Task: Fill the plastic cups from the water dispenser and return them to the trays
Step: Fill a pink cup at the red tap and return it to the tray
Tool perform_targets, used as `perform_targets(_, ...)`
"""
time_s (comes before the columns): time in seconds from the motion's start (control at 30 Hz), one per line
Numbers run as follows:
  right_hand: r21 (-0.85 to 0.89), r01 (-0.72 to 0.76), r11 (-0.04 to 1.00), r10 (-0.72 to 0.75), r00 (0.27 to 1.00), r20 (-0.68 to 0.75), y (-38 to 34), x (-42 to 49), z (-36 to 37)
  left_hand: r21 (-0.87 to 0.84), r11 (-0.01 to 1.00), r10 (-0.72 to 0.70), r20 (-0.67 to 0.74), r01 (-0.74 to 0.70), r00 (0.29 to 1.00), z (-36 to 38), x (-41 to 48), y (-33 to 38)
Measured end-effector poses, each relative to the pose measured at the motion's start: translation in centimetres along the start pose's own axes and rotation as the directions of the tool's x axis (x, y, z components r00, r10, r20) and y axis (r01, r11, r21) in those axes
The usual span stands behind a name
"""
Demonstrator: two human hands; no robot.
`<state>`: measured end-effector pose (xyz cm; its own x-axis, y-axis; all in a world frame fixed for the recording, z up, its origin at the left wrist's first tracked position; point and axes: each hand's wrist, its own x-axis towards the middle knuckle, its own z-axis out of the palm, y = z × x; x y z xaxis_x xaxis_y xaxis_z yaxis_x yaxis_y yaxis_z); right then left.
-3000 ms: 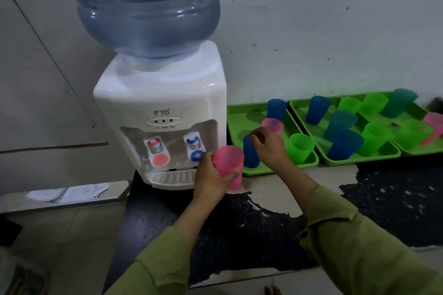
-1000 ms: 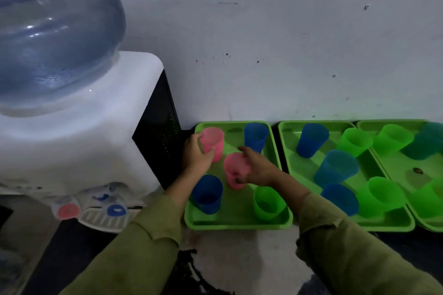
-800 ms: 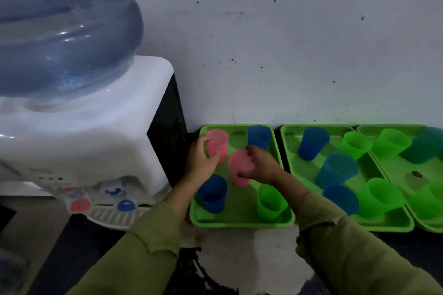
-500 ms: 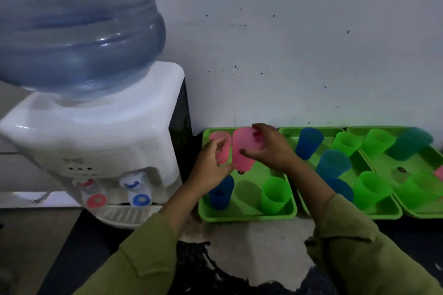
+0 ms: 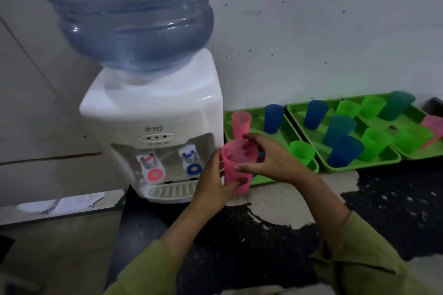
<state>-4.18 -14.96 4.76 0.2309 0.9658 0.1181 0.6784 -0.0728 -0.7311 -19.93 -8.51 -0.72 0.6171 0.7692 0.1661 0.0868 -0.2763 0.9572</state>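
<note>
Both hands hold one pink plastic cup (image 5: 236, 166) upright, just right of the white water dispenser (image 5: 153, 127). My left hand (image 5: 213, 187) wraps its lower part from the left; my right hand (image 5: 268, 158) grips its rim and side from the right. The dispenser's blue tap (image 5: 190, 160) and red tap (image 5: 151, 167) sit above a drip grille (image 5: 167, 190). Behind the hands lies the nearest green tray (image 5: 285, 132) with another pink cup (image 5: 241, 123), a blue cup (image 5: 273, 117) and a green cup (image 5: 300, 152).
A large blue water bottle (image 5: 129, 12) tops the dispenser. Two more green trays (image 5: 369, 165) to the right hold several blue, green and pink cups. The counter is dark with worn pale patches (image 5: 275, 206). A white wall stands behind; papers (image 5: 62, 202) lie on a ledge at the left.
My right hand lifted a pink cup out of the near tray and carried it left toward the dispenser. My left hand let go of the other pink cup and joined on the carried one.
</note>
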Motion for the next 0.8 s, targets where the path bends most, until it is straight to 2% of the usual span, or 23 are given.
perform_targets(0.13,0.068,-0.069,0.995,0.063,0.994,0.091,-1.3,-2.2,4.7,-0.028,0.999,-0.041,0.057,0.043,0.998,-3.4,-4.0,-2.1)
perform_targets(0.33,0.144,-0.121,0.982,0.113,0.992,0.060,-2.5,-3.0,12.2,0.135,0.989,-0.065,0.093,0.052,0.994,-9.0,-7.5,-6.0)
perform_targets(0.43,0.139,-0.158,0.978,0.152,0.987,0.053,-3.1,-2.6,15.5,0.246,0.958,-0.131,-0.087,0.149,0.988,-12.1,-8.0,-7.7)
perform_targets(0.5,0.107,-0.152,0.983,0.149,0.988,0.037,-3.5,-2.0,17.3,0.266,0.942,-0.136,-0.249,0.203,0.959,-13.7,-7.6,-7.9)
perform_targets(0.57,0.078,-0.154,0.985,0.154,0.988,0.014,-4.2,-1.1,18.9,0.253,0.937,-0.146,-0.338,0.239,0.930,-15.2,-6.8,-7.9)
perform_targets(0.8,0.100,-0.216,0.971,0.227,0.967,-0.113,-5.7,1.0,22.6,0.041,0.947,-0.289,-0.326,0.319,0.900,-16.3,-2.7,-7.1)
